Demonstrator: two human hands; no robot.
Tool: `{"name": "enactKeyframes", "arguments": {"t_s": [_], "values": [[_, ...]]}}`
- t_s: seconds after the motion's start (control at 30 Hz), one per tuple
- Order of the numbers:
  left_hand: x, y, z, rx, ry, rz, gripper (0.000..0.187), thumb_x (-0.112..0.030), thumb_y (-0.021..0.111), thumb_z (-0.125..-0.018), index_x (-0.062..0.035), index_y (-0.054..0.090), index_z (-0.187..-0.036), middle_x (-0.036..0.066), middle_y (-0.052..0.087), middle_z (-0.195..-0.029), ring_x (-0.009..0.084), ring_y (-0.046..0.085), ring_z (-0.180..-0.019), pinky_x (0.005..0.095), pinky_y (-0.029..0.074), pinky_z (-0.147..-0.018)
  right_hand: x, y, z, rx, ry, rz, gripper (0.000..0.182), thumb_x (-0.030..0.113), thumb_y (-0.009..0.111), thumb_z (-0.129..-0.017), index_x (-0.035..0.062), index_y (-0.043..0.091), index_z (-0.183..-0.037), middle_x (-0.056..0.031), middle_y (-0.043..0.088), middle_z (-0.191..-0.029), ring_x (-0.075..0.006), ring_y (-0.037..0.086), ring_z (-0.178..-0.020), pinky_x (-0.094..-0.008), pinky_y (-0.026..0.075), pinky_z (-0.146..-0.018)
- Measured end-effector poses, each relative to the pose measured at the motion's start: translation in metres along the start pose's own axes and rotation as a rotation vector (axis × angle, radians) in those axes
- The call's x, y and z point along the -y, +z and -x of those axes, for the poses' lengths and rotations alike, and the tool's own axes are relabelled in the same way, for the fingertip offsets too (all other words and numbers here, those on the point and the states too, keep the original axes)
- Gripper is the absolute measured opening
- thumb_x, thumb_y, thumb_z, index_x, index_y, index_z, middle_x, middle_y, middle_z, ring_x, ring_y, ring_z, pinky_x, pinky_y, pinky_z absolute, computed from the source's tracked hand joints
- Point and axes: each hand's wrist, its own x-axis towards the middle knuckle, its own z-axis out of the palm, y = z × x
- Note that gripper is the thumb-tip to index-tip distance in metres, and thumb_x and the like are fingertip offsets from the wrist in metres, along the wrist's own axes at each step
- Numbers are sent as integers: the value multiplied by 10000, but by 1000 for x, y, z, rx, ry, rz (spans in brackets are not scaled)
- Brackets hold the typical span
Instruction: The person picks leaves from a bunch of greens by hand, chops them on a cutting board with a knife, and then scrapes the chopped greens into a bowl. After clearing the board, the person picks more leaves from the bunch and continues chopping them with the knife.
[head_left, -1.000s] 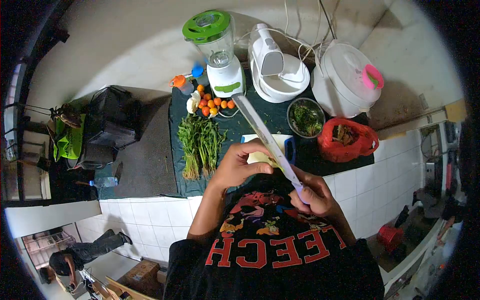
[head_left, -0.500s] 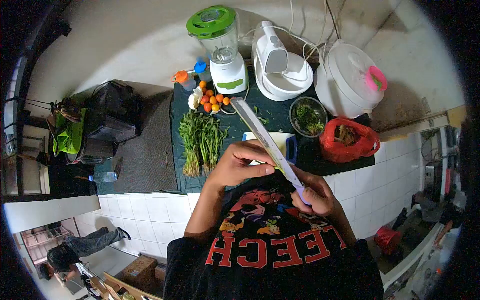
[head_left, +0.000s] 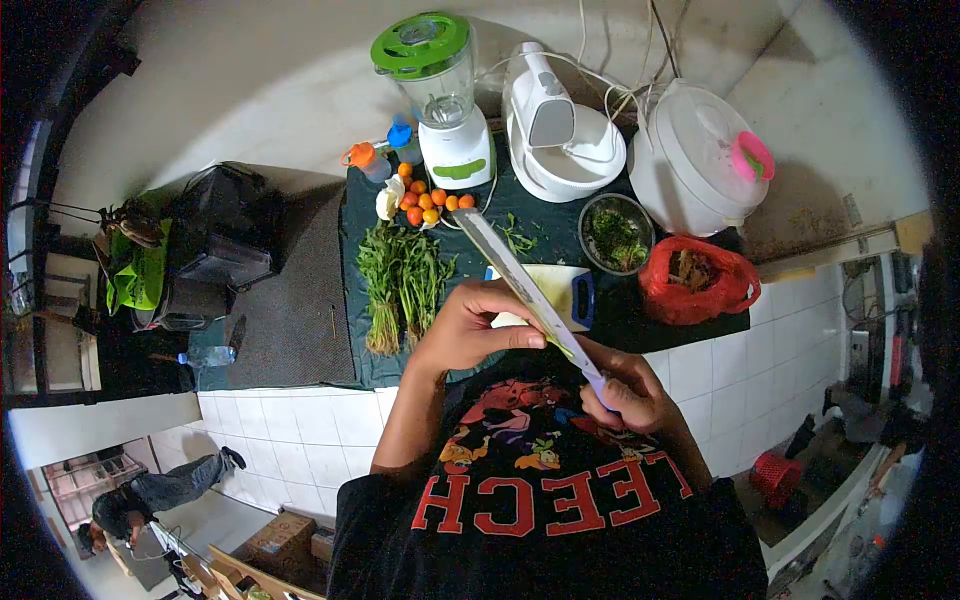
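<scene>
My right hand [head_left: 632, 396] is closed around the lavender handle of a long knife [head_left: 516, 274], its wet, smeared blade slanting up and left. My left hand [head_left: 478, 328] is at the lower blade, thumb and fingers drawn together; a thin green piece [head_left: 562, 346] shows by the blade there. Whatever those fingers pinch is mostly hidden. Below the knife lies a white cutting board [head_left: 556, 284] with a blue handle, partly covered by my hands. Left of it rest bundles of leafy greens [head_left: 402, 285]. Small green scraps [head_left: 516, 236] lie beyond the blade tip.
At the back stand a blender [head_left: 455, 145], a white stand mixer [head_left: 560, 135] and a large white lidded container [head_left: 695, 160]. Orange-red tomatoes [head_left: 430, 200] sit by the blender. A bowl of greens [head_left: 616, 235] and a red plastic bag [head_left: 700, 282] are right. A person [head_left: 150, 495] is lower left.
The knife has shifted slightly down and left, its tip lower. My left hand has moved a little left along with it, still against the blade.
</scene>
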Motion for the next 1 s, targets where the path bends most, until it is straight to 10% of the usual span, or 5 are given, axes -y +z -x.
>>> {"name": "enactKeyframes", "arguments": {"t_s": [1.0], "values": [[3, 2, -5, 40, 48, 114, 161, -18, 836, -791, -14, 776, -940, 69, 741, -919, 164, 660, -881, 306, 505, -808, -31, -15, 0, -21, -115, 116, 640, 277, 539, -1041, -8, 299, -1560, -18, 545, -743, -77, 410, -526, -241, 314, -475]]}}
